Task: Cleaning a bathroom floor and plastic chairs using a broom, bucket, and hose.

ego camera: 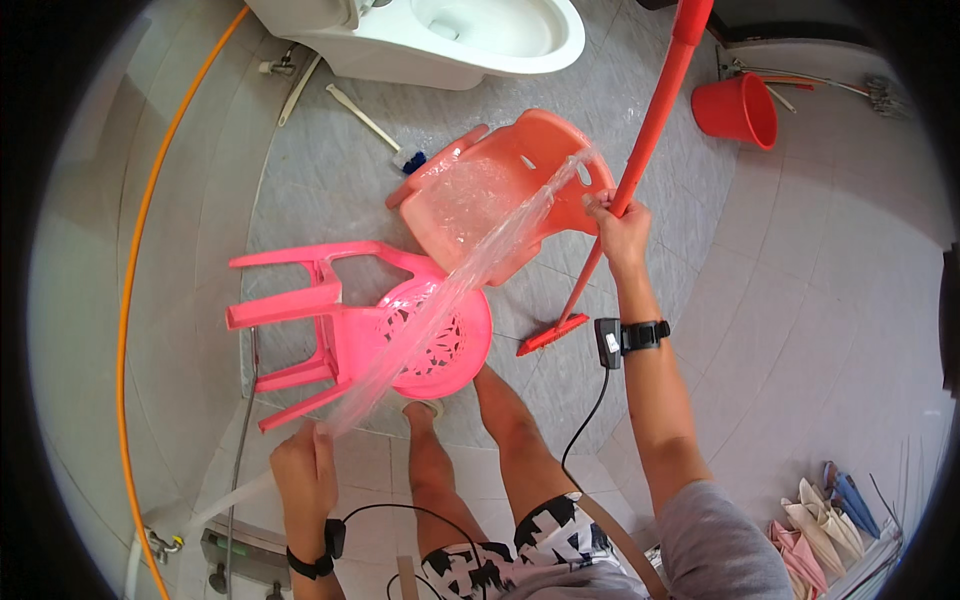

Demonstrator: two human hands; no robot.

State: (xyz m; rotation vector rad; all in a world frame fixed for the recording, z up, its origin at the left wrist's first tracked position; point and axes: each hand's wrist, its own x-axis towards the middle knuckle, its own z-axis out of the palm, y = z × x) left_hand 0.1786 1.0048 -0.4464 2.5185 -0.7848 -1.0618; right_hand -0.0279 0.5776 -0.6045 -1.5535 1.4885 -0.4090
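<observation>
My left hand point(304, 469) grips a pale translucent hose point(232, 499). A stream of water point(457, 292) shoots from its end, up and to the right, across the pink chair and onto an orange-red plastic chair point(491, 199). That wet chair lies on the tiled floor. Nearer me, a pink plastic chair point(356, 330) with a round, perforated panel lies tipped, its legs pointing left. My right hand point(624, 232) is closed around the red handle point(652, 124) of a broom. The red broom head point(551, 335) rests on the floor, right of both chairs.
A white toilet point(480, 37) stands at the far side, with a toilet brush point(367, 120) on the floor below it. A red bucket point(724, 111) sits at the upper right. An orange hose point(131, 300) runs along the left wall. Cloths point(817, 521) hang at lower right.
</observation>
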